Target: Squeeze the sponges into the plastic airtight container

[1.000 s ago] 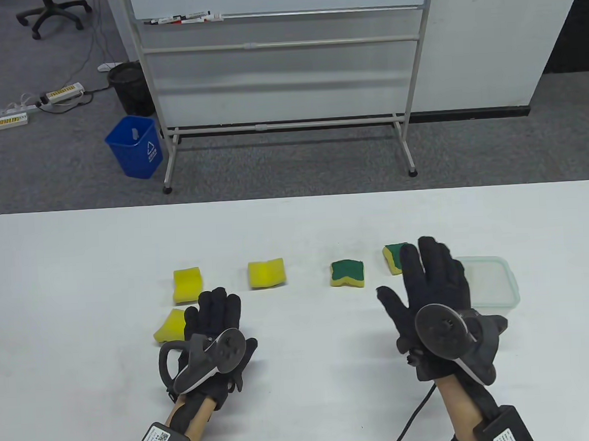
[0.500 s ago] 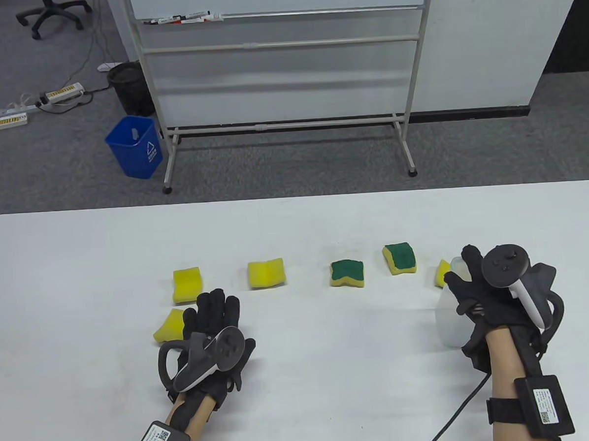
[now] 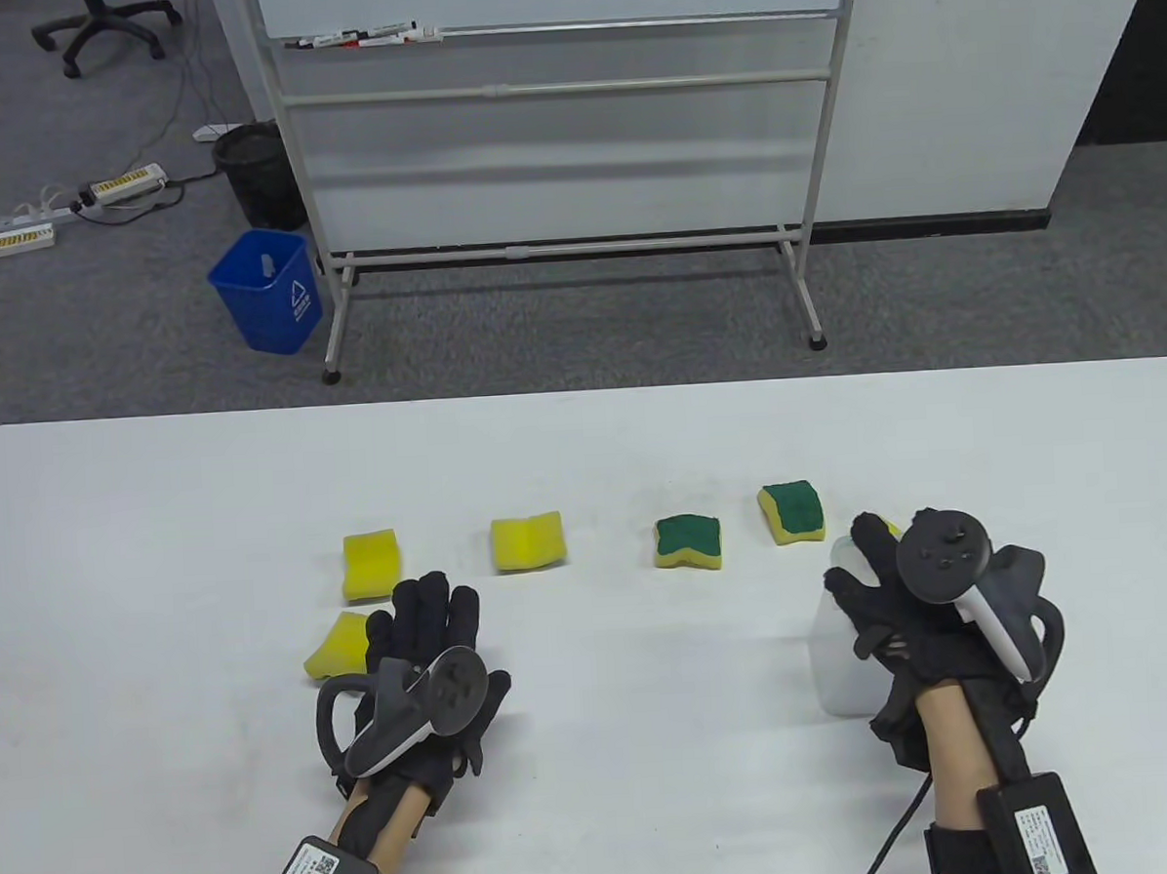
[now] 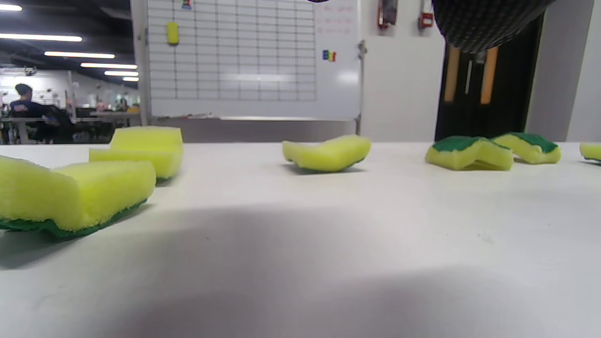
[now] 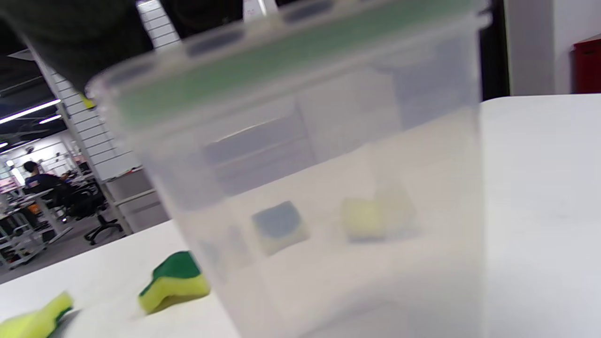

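My right hand (image 3: 880, 597) grips the clear plastic container (image 3: 839, 653) from the side and holds it tipped on end above the table's right part. Close up in the right wrist view, the container (image 5: 319, 188) fills the frame and looks empty. Two green-topped sponges (image 3: 689, 541) (image 3: 793, 512) lie just left of it. A yellow sponge edge (image 3: 891, 530) peeks out behind my right fingers. Two yellow sponges (image 3: 370, 563) (image 3: 527, 541) lie farther left. My left hand (image 3: 428, 631) rests flat on the table, fingers straight, beside another yellow sponge (image 3: 333, 647).
The white table (image 3: 602, 788) runs wide in front of both hands. The left wrist view shows the sponges in a row (image 4: 328, 152) across the table. A whiteboard stand (image 3: 564, 252) and a blue bin (image 3: 268, 292) stand on the floor beyond the far edge.
My right hand turned over, took hold of the container, lifted it on end and carried it leftward. The left hand stayed still.
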A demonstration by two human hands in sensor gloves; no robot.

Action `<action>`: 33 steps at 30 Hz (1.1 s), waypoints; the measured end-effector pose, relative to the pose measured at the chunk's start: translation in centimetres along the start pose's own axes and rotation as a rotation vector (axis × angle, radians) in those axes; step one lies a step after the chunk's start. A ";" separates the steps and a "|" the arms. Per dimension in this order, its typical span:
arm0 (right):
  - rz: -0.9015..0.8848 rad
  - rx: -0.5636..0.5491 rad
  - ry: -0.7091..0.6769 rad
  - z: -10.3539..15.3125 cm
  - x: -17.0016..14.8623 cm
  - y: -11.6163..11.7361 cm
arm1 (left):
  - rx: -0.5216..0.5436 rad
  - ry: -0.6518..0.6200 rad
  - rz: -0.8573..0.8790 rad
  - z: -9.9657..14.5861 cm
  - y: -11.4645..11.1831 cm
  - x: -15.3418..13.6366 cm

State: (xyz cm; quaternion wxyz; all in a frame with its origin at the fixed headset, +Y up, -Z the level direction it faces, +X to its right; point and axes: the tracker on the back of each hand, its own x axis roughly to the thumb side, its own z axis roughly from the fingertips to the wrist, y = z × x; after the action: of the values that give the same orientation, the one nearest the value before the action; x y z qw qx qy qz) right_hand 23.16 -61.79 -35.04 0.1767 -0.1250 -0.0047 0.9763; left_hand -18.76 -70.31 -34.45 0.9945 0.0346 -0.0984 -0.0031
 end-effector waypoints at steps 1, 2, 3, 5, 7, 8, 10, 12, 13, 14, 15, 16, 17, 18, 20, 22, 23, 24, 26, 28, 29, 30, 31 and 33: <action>0.004 0.005 -0.020 0.2 0.9 0.3 | -0.001 -0.003 0.002 0.0 0.0 0.1; 0.005 0.011 -0.035 0.4 1.6 0.6 | 0.000 -0.006 0.005 0.1 0.1 0.1; 0.005 0.018 -0.057 0.7 2.9 1.1 | 0.002 -0.008 0.009 0.1 0.2 0.2; 0.010 0.024 -0.088 1.1 4.6 1.8 | 0.002 -0.010 0.012 0.1 0.2 0.2; 0.015 0.037 -0.138 1.7 7.0 2.8 | 0.006 -0.011 0.016 0.2 0.4 0.2; 0.018 0.044 -0.157 1.9 7.9 3.1 | 0.007 -0.010 0.019 0.2 0.4 0.2; 0.037 0.061 -0.209 2.5 10.5 4.0 | 0.009 -0.008 0.027 0.2 0.4 0.1; 0.042 0.073 -0.247 3.0 12.4 4.7 | 0.007 -0.006 0.031 0.2 0.3 0.0; 0.046 0.073 -0.261 3.2 13.3 5.1 | 0.005 -0.004 0.033 0.2 0.3 0.0; 0.049 0.074 -0.274 3.4 14.0 5.4 | 0.004 -0.002 0.036 0.2 0.3 -0.1; 0.053 0.078 -0.291 3.6 15.0 5.8 | 0.004 0.001 0.043 0.2 0.4 -0.2; 0.059 0.075 -0.301 4.0 16.0 6.2 | 0.004 0.006 0.051 0.2 0.4 -0.3; 0.066 0.072 -0.307 4.2 16.5 6.4 | 0.006 0.008 0.059 0.2 0.4 -0.4; 0.079 0.069 -0.322 4.6 17.6 6.8 | 0.012 0.010 0.075 0.2 0.5 -0.6; 0.080 0.066 -0.342 5.1 18.6 7.2 | 0.018 0.015 0.110 0.2 0.6 -0.9; 0.081 0.061 -0.342 5.4 19.2 7.5 | 0.025 0.020 0.152 0.2 0.7 -1.1; 0.090 0.054 -0.339 5.6 19.6 7.6 | 0.034 0.024 0.183 0.2 0.8 -1.3; 0.092 0.049 -0.334 5.6 19.7 7.7 | 0.041 0.031 0.205 0.2 0.8 -1.5; 0.086 0.036 -0.326 5.8 19.8 7.9 | 0.063 0.049 0.275 0.1 1.0 -1.8; 0.074 0.021 -0.320 5.9 19.6 8.1 | 0.093 0.056 0.347 0.1 1.2 -2.1; 0.071 0.011 -0.318 5.9 19.6 8.1 | 0.111 0.060 0.396 0.1 1.4 -2.3; 0.063 0.013 -0.311 5.9 19.5 8.1 | 0.129 0.063 0.437 0.1 1.6 -2.4; 0.050 0.023 -0.302 6.0 19.4 8.0 | 0.150 0.070 0.485 0.1 2.0 -2.6; 0.006 0.055 -0.310 6.3 19.2 7.4 | 0.180 0.074 0.564 0.1 2.6 -2.8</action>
State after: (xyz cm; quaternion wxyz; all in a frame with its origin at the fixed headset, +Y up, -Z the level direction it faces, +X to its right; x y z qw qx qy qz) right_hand 1.69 -61.85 -34.00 0.1742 0.0321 -0.0049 0.9842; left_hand -21.58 -67.64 -34.68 0.9519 0.0941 -0.0677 0.2835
